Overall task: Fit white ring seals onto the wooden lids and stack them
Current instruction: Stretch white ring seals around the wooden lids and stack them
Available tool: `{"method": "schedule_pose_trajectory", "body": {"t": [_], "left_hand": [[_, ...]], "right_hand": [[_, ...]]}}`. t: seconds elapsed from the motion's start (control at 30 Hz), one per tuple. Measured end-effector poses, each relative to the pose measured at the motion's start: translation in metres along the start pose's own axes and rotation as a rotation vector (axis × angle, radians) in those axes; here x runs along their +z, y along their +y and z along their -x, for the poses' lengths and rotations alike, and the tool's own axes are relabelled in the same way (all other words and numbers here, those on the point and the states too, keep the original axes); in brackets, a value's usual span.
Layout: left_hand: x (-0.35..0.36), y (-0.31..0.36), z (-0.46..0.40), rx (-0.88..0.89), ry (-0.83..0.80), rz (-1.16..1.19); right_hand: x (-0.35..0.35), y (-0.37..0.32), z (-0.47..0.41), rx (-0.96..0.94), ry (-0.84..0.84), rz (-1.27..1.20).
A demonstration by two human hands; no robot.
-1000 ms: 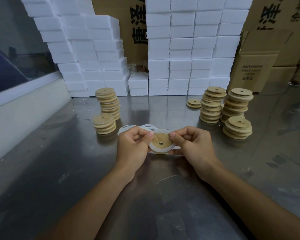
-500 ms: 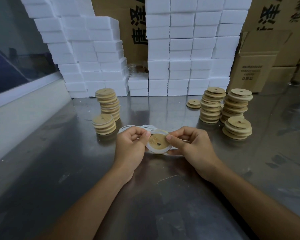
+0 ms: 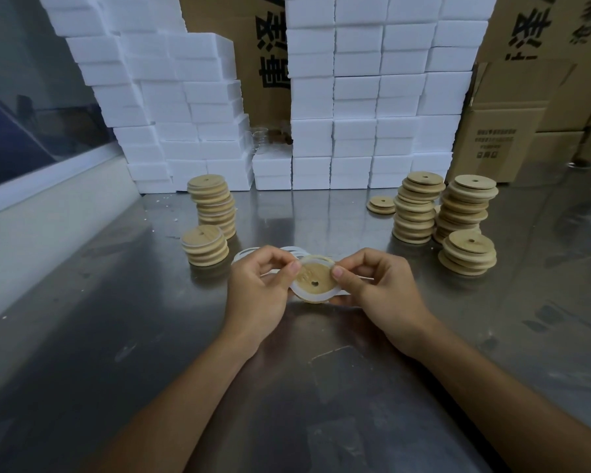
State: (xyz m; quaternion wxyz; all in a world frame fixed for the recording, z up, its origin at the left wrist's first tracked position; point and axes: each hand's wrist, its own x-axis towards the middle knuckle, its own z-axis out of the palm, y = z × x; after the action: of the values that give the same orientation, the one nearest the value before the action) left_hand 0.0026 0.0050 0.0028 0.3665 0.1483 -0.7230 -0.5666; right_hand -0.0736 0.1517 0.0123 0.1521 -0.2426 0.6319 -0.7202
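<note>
Lid in hand: a round wooden lid (image 3: pixel 316 282), pale tan with a small dark hole near its middle and a faint mark on its face, was held just above the steel table (image 3: pixel 82 302), near centre.
Seal: a thin white ring seal (image 3: pixel 313 297) ran round the lid's rim, smooth and slightly translucent; along the far edge it stood a little proud of the wood.
Left hand: the left hand (image 3: pixel 258 295) pinched the lid's left edge, thumb on top, other fingers curled beneath.
Right hand: the right hand (image 3: pixel 381 291) pinched the right edge the same way, thumb tip on the seal.
Loose seals: flat white rings (image 3: pixel 249 256) lay on the table just beyond the hands, partly hidden.
Left stacks: a short stack (image 3: pixel 204 245) and a taller leaning stack (image 3: pixel 214 206) of lids, white bands showing between the discs.
Right stacks: three stacks of bare stepped wooden discs (image 3: pixel 464 213), plus a low pair (image 3: pixel 382 204) further left.
Table: brushed metal, scuffed and dully reflective.
Far side: matte white blocks (image 3: pixel 355 97) piled in rows, brown cardboard cartons (image 3: pixel 498 145) behind and to the right.
</note>
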Motion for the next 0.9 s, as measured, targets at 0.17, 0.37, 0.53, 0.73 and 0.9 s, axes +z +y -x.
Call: {"method": "schedule_pose_trajectory", "body": {"t": [0.17, 0.37, 0.53, 0.73, 0.9], "left_hand": [[-0.0019, -0.001, -0.0003, -0.03, -0.018, -0.003], [-0.0063, -0.001, -0.0034, -0.115, -0.033, 0.033], [-0.0063, -0.0053, -0.0041, -0.054, -0.039, -0.045], [-0.0022, -0.0073, 0.0032, 0.19, -0.155, -0.265], [-0.0057, -0.0083, 0.0044, 0.374, -0.245, -0.543]], "right_hand": [[-0.0015, -0.003, 0.0001, 0.012, -0.013, 0.029], [-0.0008, -0.0023, 0.0, -0.004, -0.032, 0.067], [-0.0004, 0.0021, -0.0005, -0.072, -0.018, 0.175], [0.0009, 0.0043, 0.0013, -0.248, 0.029, 0.399], [0.0031, 0.0, 0.0073, -0.354, -0.013, 0.448]]}}
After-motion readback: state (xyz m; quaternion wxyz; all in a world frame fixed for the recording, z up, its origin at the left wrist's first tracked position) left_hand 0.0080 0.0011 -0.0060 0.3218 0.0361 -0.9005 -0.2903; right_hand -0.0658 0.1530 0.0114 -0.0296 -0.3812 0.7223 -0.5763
